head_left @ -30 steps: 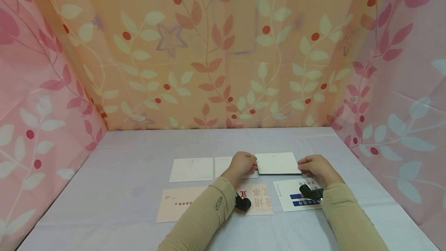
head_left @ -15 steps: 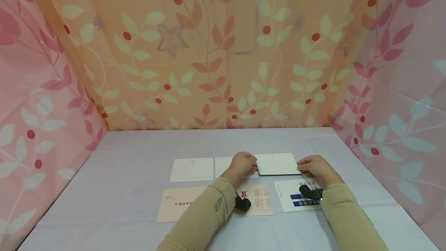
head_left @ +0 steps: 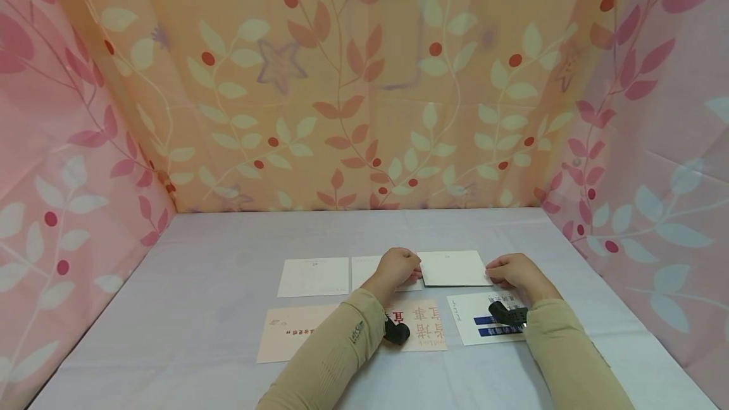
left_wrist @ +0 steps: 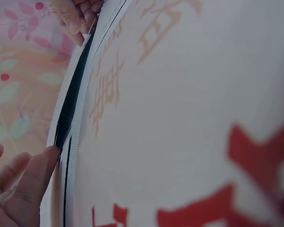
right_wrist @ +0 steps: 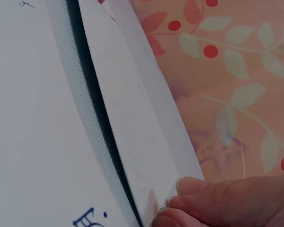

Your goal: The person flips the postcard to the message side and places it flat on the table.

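Observation:
A white postcard [head_left: 454, 269] lies face-down between my two hands, at the right end of the back row. My left hand [head_left: 395, 266] pinches its left edge with thumb and fingers. At the right edge, my right hand [head_left: 517, 275] pinches it the same way. A dark strip shows beneath the card's near edge, and in the left wrist view a dark gap opens under it. To the left, a second white card [head_left: 366, 264] is partly covered by my left hand, and beyond it lies a third white card [head_left: 313, 277].
The front row holds a peach card [head_left: 285, 334], a cream card with large characters [head_left: 427, 328] and a white card with blue bars [head_left: 467, 324]. My forearms cover parts of this row. Patterned curtains [head_left: 319, 81] close off the white-covered table [head_left: 171, 309] at back and sides.
The postcard has shifted very slightly toward me, and the dark strip under its near edge looks thinner. Both hands keep hold of its edges, almost still.

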{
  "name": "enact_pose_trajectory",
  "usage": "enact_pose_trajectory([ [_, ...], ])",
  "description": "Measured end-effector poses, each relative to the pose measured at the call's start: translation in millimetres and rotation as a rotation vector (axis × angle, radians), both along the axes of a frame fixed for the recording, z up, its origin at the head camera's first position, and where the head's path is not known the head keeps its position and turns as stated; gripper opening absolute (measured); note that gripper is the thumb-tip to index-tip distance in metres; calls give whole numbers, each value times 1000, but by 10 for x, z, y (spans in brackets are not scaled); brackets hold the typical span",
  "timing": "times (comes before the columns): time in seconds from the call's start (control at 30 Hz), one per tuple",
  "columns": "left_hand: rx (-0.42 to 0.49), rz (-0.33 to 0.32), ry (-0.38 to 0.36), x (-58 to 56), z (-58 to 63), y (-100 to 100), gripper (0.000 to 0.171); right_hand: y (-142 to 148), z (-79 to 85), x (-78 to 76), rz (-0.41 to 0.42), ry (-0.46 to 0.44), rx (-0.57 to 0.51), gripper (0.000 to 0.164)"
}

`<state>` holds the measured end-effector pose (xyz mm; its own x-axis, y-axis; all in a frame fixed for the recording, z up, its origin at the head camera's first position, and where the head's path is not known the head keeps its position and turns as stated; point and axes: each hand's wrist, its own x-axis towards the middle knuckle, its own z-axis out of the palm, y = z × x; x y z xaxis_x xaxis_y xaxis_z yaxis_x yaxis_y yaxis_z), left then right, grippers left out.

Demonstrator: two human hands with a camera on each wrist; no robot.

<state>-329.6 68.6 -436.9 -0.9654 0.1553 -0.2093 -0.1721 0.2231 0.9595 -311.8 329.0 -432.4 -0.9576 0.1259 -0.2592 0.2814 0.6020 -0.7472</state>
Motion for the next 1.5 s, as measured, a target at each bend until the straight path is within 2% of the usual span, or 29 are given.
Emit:
enact_pose_trajectory([
  [0.4, -2, -8, -5, 9, 7, -17, 19, 44, 2, -15, 33, 6, 22, 23],
  [0.67, 25, -12, -56, -2, 50, -49, 21, 47, 46, -1, 59, 37, -14, 24],
  [0.87, 12, -27, -37, 10, 52, -66, 22, 56, 91, 34, 46, 15, 26, 26],
  [1.27, 79, -66, -74, 170, 102, -85, 25, 162, 113, 169, 18, -14, 114, 37],
  [1.5, 35, -100, -61, 286, 101, -64, 22, 242, 124, 272, 17, -21, 143, 43],
])
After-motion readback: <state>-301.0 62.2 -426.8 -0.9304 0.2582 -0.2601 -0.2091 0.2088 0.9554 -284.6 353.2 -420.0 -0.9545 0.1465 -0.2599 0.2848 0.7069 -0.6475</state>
